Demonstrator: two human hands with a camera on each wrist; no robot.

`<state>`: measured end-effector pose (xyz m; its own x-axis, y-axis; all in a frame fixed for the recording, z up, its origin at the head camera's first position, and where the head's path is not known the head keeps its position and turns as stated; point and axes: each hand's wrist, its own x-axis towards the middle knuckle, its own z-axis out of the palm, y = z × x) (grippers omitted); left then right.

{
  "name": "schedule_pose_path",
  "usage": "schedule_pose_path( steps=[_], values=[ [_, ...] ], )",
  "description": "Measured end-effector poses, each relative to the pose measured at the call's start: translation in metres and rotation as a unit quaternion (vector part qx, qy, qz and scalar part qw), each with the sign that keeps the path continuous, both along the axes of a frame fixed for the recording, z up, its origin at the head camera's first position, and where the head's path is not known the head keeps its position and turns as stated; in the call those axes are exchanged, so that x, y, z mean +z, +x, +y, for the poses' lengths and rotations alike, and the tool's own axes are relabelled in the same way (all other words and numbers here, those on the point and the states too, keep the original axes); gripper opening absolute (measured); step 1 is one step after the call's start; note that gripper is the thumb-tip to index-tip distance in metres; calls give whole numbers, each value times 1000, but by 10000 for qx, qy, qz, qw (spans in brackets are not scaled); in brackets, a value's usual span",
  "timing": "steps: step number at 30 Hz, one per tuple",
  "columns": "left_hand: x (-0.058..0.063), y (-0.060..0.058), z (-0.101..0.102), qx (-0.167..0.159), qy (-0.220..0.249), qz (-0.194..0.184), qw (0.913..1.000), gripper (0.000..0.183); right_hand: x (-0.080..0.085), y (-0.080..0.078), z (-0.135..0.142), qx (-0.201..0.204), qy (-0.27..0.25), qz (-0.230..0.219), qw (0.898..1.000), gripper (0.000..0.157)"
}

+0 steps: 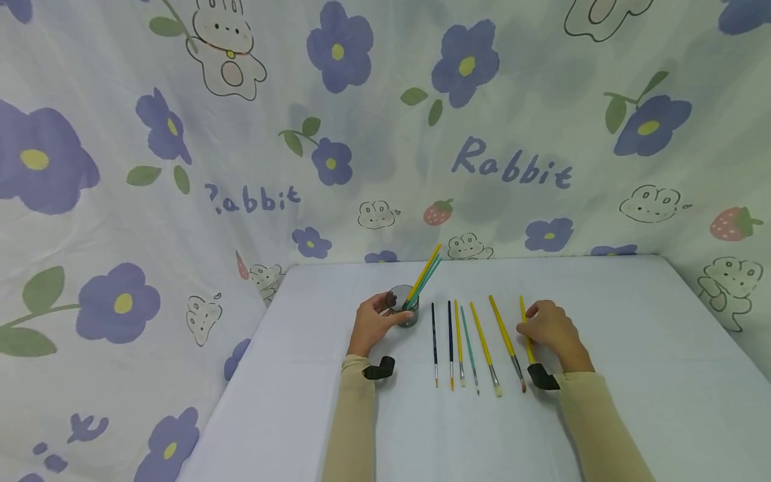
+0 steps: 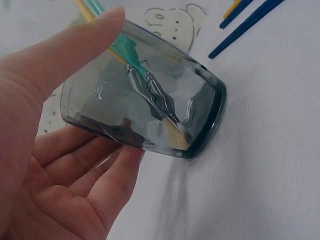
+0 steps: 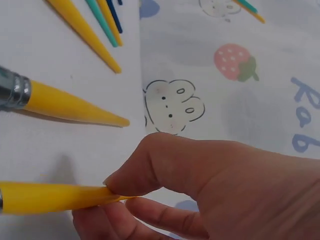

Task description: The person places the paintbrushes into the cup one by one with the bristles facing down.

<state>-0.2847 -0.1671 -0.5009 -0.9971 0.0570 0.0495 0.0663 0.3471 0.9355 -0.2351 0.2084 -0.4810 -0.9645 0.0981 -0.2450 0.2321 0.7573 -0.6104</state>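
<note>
My left hand (image 1: 372, 325) grips a smoky clear glass (image 2: 165, 107), with the thumb on one side near the rim and the fingers on the other. Inside the glass lean a yellow paintbrush (image 1: 425, 273) and teal paintbrushes (image 1: 429, 276), bristles down; their exact number is hard to make out. Toward the right of the table, my right hand (image 1: 553, 329) pinches the handle of a yellow paintbrush (image 3: 55, 196) between thumb and fingers, close to the handle's tapered end. The bristles of this brush are hidden by the black wrist strap in the head view.
Between the hands lie several paintbrushes in a row, handles pointing away: dark blue ones (image 1: 450, 335), a teal one (image 1: 468, 341) and yellow ones (image 1: 480, 328). A white cloth covers the table (image 1: 452, 435). Behind it hangs a curtain (image 1: 385, 134) printed with flowers and rabbits.
</note>
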Motion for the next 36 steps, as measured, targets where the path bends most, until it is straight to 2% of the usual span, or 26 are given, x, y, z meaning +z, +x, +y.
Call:
schedule_pose_path(
  steps=[6,15,24,31,36],
  values=[
    [1,1,1,22,-6,-16,10000,76,3,-2,1,12,-673,68,9977,46],
    [1,1,-1,50,-84,-23,9999,77,8,-5,-4,-227,-1650,340,9854,48],
    [2,3,-1,38,-50,-6,10000,77,12,-4,-11,-500,-2446,661,9661,51],
    [0,1,0,33,-15,-21,10000,75,20,-2,-14,-684,-2795,830,9541,51],
    [1,1,1,40,-9,-44,10000,75,27,-2,-23,-858,-3135,987,9405,51]
  ],
)
